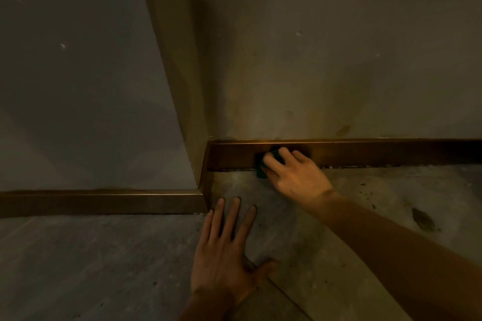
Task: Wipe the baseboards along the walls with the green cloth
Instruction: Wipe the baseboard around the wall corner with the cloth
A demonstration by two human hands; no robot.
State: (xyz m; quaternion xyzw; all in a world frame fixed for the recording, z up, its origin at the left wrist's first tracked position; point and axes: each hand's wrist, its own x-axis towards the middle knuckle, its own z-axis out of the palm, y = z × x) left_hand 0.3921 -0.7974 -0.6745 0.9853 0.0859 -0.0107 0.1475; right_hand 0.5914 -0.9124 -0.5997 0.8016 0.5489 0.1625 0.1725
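Observation:
A brown baseboard [378, 154] runs along the foot of the far wall, from an inner corner at its left end out to the right edge. My right hand [294, 174] presses a dark green cloth [260, 168] flat against this baseboard, a short way right of the corner; the fingers cover most of the cloth. A second stretch of baseboard [99, 202] runs along the nearer wall on the left and wraps round an outer corner. My left hand [227, 250] lies flat on the floor, fingers spread, holding nothing.
The grey floor [91, 268] is stained and dusty, with dark specks and a smudge [423, 219] at the right. The beige wall [339, 60] carries marks above the baseboard. The left wall [78, 86] has chipped paint near the top. The light is dim.

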